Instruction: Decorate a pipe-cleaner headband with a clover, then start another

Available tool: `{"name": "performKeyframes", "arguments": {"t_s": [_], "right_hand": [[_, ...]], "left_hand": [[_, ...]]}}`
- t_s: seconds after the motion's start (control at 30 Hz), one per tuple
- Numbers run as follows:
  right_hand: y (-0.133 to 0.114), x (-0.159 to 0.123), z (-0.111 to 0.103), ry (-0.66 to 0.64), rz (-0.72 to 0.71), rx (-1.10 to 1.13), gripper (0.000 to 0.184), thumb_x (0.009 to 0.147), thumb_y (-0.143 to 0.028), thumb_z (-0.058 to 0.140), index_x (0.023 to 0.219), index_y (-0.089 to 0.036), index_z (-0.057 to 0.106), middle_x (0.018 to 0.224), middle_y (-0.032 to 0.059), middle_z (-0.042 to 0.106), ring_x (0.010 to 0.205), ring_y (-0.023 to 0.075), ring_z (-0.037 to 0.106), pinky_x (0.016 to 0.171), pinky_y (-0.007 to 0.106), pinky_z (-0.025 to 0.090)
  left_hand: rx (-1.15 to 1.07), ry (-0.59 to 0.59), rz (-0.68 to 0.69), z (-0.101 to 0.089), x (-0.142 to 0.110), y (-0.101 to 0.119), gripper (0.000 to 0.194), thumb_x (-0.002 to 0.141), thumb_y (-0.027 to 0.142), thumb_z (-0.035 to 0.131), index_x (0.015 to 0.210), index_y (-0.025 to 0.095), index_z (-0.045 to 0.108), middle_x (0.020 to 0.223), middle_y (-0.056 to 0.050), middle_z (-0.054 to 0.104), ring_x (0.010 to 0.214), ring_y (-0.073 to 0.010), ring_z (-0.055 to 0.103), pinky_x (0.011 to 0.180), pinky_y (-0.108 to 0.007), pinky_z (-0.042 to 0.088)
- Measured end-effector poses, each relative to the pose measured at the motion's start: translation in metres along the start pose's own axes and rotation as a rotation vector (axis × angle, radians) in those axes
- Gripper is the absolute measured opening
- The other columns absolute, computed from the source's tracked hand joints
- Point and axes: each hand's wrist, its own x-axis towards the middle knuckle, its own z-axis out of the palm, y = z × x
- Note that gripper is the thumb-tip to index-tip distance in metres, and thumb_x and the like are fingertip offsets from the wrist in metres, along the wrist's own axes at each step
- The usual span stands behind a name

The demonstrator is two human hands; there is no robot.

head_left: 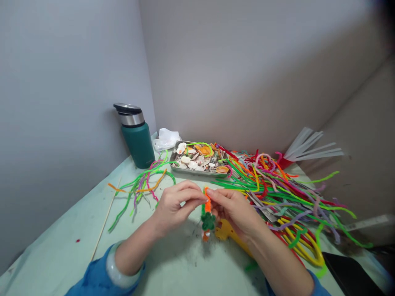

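Note:
Between my two hands is a small pipe-cleaner figure [208,220], with an orange upper part, a dark green flower-like middle and a brownish-orange lower end. A green strand runs along its left side. My left hand [179,203] pinches the upper part from the left with thumb and forefinger. From the right, my right hand [231,205] grips the same orange part between thumb and fingers; some of its fingers are hidden behind the figure. Just below my right hand lies a yellow glue gun [230,232], partly covered by my wrist.
A metal tray [197,171] of seashells stands at the back. Loose pipe cleaners [145,181] lie left, with a thin stick [106,218]. A large pile of pipe cleaners [277,185], scissors [262,207] and white glue sticks [308,148] are right. A green bottle [138,144] stands back left.

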Motion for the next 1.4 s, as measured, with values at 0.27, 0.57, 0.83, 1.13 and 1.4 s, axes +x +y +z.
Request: {"name": "performKeyframes", "arguments": {"t_s": [0.27, 0.57, 0.83, 1.13, 1.4], "right_hand": [[0.002, 0.000, 0.000, 0.007, 0.003, 0.004, 0.036, 0.072, -0.046, 0.063, 0.058, -0.013, 0.058, 0.046, -0.0016, 0.053, 0.038, 0.0060, 0.046, 0.039, 0.018, 0.033], [0.006, 0.000, 0.002, 0.048, -0.010, -0.027, 0.035, 0.074, -0.045, 0.062, 0.059, -0.013, 0.059, 0.046, -0.0019, 0.054, 0.037, 0.0052, 0.045, 0.037, 0.016, 0.032], [0.005, -0.001, 0.003, 0.018, -0.033, 0.060, 0.035, 0.072, -0.045, 0.064, 0.060, -0.013, 0.057, 0.048, -0.0008, 0.055, 0.038, 0.0069, 0.048, 0.038, 0.017, 0.035], [0.000, 0.007, -0.005, 0.214, -0.043, 0.475, 0.017, 0.069, -0.031, 0.071, 0.071, -0.017, 0.062, 0.064, 0.0005, 0.063, 0.053, 0.0101, 0.057, 0.048, 0.019, 0.049], [0.001, 0.011, -0.007, 0.232, 0.038, 0.591, 0.012, 0.076, -0.028, 0.065, 0.073, -0.017, 0.064, 0.064, 0.0007, 0.064, 0.052, 0.0099, 0.059, 0.051, 0.021, 0.051]], "left_hand": [[0.058, -0.064, 0.046, -0.002, 0.002, 0.001, 0.017, 0.082, 0.012, 0.053, 0.088, 0.018, 0.068, 0.083, -0.006, 0.063, 0.076, -0.0125, 0.059, 0.068, -0.023, 0.048], [0.049, -0.087, 0.024, 0.000, -0.002, -0.002, 0.020, 0.082, 0.013, 0.053, 0.092, 0.020, 0.069, 0.088, -0.007, 0.064, 0.080, -0.0139, 0.060, 0.070, -0.024, 0.049], [-0.037, -0.041, -0.069, 0.000, -0.001, 0.001, 0.024, 0.082, 0.014, 0.053, 0.102, 0.020, 0.067, 0.091, -0.007, 0.064, 0.080, -0.0136, 0.059, 0.071, -0.024, 0.048], [-0.246, -0.046, -0.558, 0.004, 0.003, 0.004, 0.021, 0.081, 0.034, 0.055, 0.088, 0.015, 0.060, 0.081, -0.004, 0.064, 0.069, -0.0127, 0.058, 0.064, -0.023, 0.046], [-0.259, -0.128, -0.583, 0.009, 0.000, -0.001, 0.017, 0.078, 0.032, 0.057, 0.077, 0.015, 0.060, 0.071, -0.001, 0.061, 0.067, -0.0119, 0.054, 0.062, -0.022, 0.041]]}}
